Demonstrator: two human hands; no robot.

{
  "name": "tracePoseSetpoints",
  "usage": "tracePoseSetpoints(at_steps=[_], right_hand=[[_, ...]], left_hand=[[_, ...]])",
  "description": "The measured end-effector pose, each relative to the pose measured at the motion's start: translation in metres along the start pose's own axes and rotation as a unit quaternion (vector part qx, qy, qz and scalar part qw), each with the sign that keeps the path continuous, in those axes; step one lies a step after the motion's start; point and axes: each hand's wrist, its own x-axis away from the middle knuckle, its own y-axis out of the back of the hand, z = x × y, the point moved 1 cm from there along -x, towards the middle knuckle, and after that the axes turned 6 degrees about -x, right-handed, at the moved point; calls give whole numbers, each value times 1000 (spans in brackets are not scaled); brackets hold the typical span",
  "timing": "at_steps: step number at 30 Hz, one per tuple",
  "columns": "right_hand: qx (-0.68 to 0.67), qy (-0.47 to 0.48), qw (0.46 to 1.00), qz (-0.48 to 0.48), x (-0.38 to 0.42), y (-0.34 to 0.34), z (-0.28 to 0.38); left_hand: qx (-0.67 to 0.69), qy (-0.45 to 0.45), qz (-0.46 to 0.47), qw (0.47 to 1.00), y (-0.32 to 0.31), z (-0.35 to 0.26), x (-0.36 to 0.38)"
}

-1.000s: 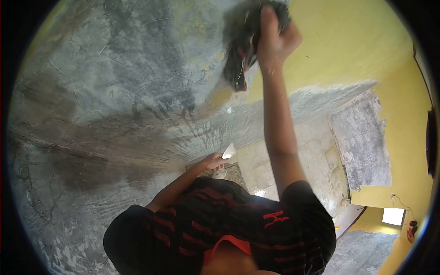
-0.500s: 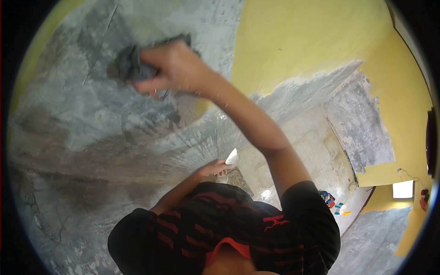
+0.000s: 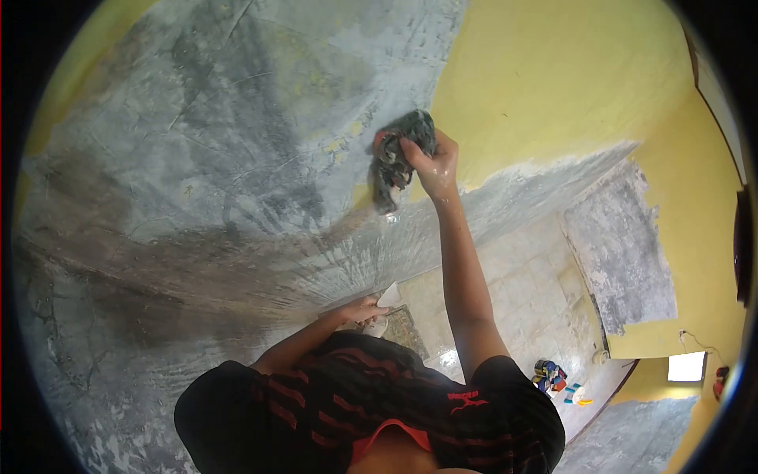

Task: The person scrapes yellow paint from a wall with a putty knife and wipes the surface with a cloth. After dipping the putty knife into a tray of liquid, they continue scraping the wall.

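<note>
- Two hands show, both the person's own; one rag and one small white scraper are in them.
- The right hand (image 3: 433, 162) is raised on a straight arm, fingers curled tight round the dark rag (image 3: 399, 154).
- The rag bunches out of the fist to its left and hangs a little below it, pressed against the wall (image 3: 197, 158) where bare grey plaster meets yellow paint.
- The left hand (image 3: 362, 310) is low, near the chest, closed on the scraper (image 3: 389, 297), whose pale blade sticks out past the fingers.
- A few small coloured things (image 3: 553, 378) lie on the tiled floor (image 3: 529, 284), well apart from both hands.
</note>
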Motion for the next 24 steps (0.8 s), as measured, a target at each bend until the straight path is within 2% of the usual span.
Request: tracePoseSetpoints(at_steps=[2,4,5,7,8,10,11,12,14,16,17,18,19,20,21,22,24], right_hand=[[-36,-16,999,-8,0,4,-4],[81,16,996,-35,-7,-1,11],[103,19,993,-47,-15,-4,21],[96,34,993,-57,-39,-13,48],[118,83,988,-53,-56,-17,63],[179,132,973,-59,-92,-23,95],[91,140,986,-27,-117,-30,112],[106,198,974,-23,-132,-37,131],[46,272,961,5,-149,-62,158],[89,272,958,-3,-141,-78,164],[43,242,969,32,-129,-83,159],[83,196,975,56,-118,-81,144],[171,195,962,83,-93,-83,133],[189,363,907,93,-94,-86,81],[229,238,934,135,-52,-87,75],[244,173,933,199,-30,-85,31],[231,125,934,243,18,-68,-9]], left_hand=[[5,8,1,1000,-1,-4,6],[0,-4,-17,1000,-6,-6,11],[-2,3,-10,1000,-6,-5,13],[3,-40,13,999,1,-8,12],[-2,-35,22,999,1,-8,13],[22,-44,-34,998,4,-12,17],[29,-23,-11,999,7,-18,21],[26,-18,-4,999,6,-15,21],[3,-16,-4,1000,3,-12,13],[23,-4,33,999,-1,-19,13],[10,-12,36,999,-5,-25,16],[-2,-21,38,999,-9,-29,17],[-15,-33,31,999,-13,-29,15],[-14,-28,37,999,-16,-29,12],[-28,-28,46,998,-18,-30,8],[-44,-28,54,997,-19,-30,6],[-64,-20,54,996,-19,-32,2]])
